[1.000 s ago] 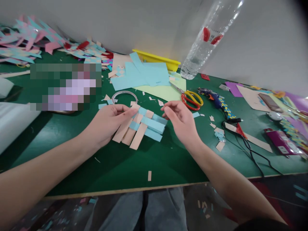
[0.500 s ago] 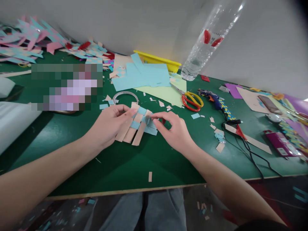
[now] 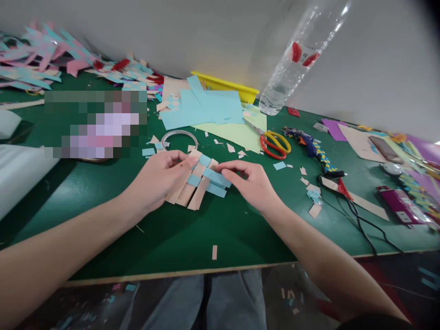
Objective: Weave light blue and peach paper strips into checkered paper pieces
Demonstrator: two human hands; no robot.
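A small weave of beige and light blue paper strips is held above the green table. My left hand grips its left side, thumb on top near the upper corner and fingers bent behind. On the other side, my right hand pinches the weave's right edge between thumb and index finger, by the blue strips. The blue strip ends stick out to the right, and the beige ends fan out toward the lower left. Just behind the weave lies a roll of tape.
Scissors lie right of blue sheets, before a yellow tray. A clear bottle stands behind. Black cables and a purple case are at right, a blurred-out object at left. Paper scraps are scattered about.
A blue strip on the weave's right now lies over the rightmost beige strip and shows at full length. My right hand has shifted slightly to the right; my left hand has hardly moved.
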